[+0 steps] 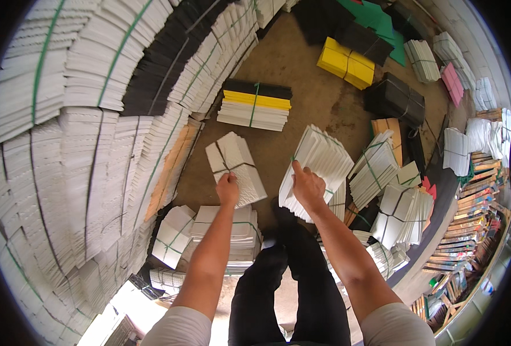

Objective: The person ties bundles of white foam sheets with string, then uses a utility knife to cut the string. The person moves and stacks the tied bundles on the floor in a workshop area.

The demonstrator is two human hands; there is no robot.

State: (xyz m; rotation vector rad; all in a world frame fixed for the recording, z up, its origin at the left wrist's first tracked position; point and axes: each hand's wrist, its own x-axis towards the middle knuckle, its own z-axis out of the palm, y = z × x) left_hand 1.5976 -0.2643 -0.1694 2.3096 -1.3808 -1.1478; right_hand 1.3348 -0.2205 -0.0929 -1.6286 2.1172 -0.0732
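Note:
My left hand (227, 189) is closed around the dark strap of a bundle of white sheets (232, 153), which tilts in front of me. My right hand (308, 184) lies at the near side of a thicker white stack (324, 153) bound with a green strap. Its index finger reaches up to the strap, and the other fingers are curled. Whether they are hooked under the strap is hard to make out. Ahead on the floor sits a strapped bundle of black, yellow and white sheets (255, 106).
A tall wall of strapped white stacks (76, 173) rises at my left. Yellow (346, 62) and black bundles (395, 99) lie farther ahead. More white bundles (402, 213) crowd the right, and others (173, 236) lie near my feet. Wooden-edged pieces (469, 230) line the far right.

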